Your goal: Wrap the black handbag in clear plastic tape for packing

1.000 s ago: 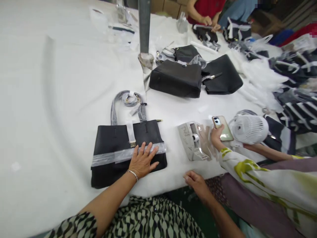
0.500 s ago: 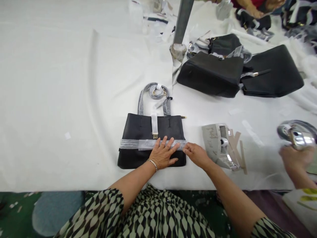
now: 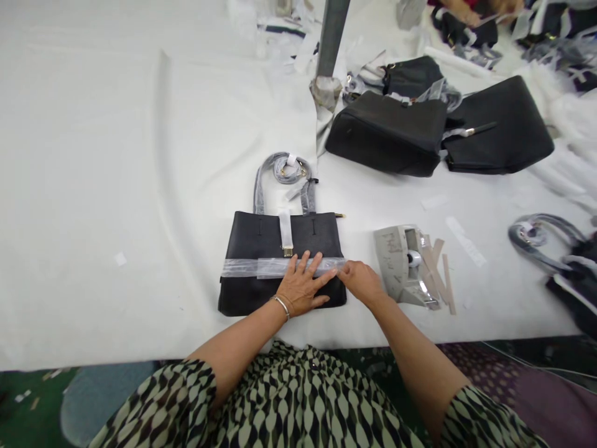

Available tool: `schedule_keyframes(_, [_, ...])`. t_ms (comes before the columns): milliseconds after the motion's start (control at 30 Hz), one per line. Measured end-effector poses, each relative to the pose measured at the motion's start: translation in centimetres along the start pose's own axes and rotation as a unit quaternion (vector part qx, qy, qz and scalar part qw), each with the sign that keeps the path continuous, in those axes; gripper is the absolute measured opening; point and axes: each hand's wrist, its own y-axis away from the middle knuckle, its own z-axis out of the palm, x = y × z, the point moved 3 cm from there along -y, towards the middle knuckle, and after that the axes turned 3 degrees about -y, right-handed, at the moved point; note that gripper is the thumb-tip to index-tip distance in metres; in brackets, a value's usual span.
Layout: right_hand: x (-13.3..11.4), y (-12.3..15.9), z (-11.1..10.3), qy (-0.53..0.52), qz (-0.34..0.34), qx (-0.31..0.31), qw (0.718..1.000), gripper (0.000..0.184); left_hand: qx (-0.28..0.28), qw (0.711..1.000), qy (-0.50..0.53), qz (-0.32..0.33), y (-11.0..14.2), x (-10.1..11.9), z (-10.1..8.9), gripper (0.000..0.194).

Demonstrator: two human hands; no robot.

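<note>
A black handbag (image 3: 261,238) lies flat on the white table (image 3: 93,155), its wrapped handles (image 3: 280,171) pointing away from me. A clear plastic band (image 3: 242,267) runs across its front. My left hand (image 3: 302,286) lies flat on the bag with fingers spread, pressing the band. My right hand (image 3: 361,281) is at the bag's right edge, its fingers curled onto the end of the band. A grey tape dispenser (image 3: 403,264) sits just right of my right hand.
Two more black bags (image 3: 387,134) (image 3: 504,127) lie at the back right beside a grey metal post (image 3: 332,34). Further bags with wrapped handles (image 3: 545,233) are at the right edge. Plastic scraps litter the far table. Another person's hands (image 3: 466,7) work at the top right.
The view swung left and the neighbour's hands and fan left the frame. My right hand rose from the table edge to the band's right end. My left hand stayed on the bag.
</note>
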Motion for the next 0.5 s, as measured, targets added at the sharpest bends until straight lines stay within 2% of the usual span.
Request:
schedule_keyframes(200, [0.1, -0.2, -0.2, -0.002, -0.002, -0.011, 1.000, 0.023, -0.004, 0.998, -0.029, 0.048, -0.3, 0.5, -0.7, 0.069])
schedule_keyframes(500, [0.5, 0.6, -1.0, 0.005, -0.007, -0.030, 1.000, 0.020, 0.006, 0.999, -0.017, 0.032, -0.3, 0.7, 0.9, 0.063])
